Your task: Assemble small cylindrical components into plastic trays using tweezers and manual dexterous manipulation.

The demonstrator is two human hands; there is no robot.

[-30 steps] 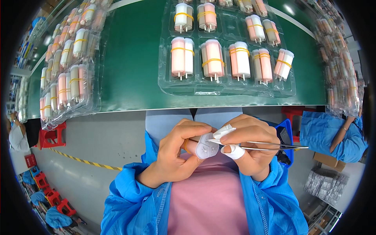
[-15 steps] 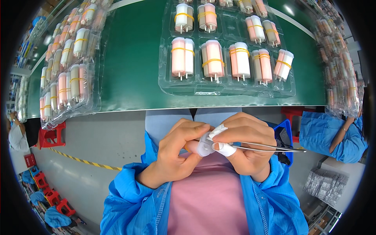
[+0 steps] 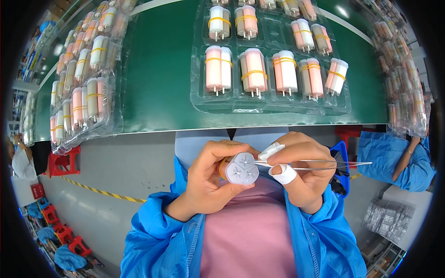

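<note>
Both hands have risen slightly: your left hand (image 3: 211, 183) grips the capped bundle (image 3: 240, 168), whose end now faces you, right hand (image 3: 301, 173) pinching tweezers (image 3: 315, 163) against it.

Blue jacket sleeves (image 3: 160, 241), pink apron (image 3: 248, 231), taped fingertips (image 3: 282, 173).

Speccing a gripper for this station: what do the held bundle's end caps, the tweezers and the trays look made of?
End caps: matte white moulded plastic, by the star-shaped recesses; held in the left hand.
Tweezers: thin, bright, reflective, probably steel; in the right hand.
Trays: clear glossy thin plastic, likely thermoformed; the green table shows through.
</note>
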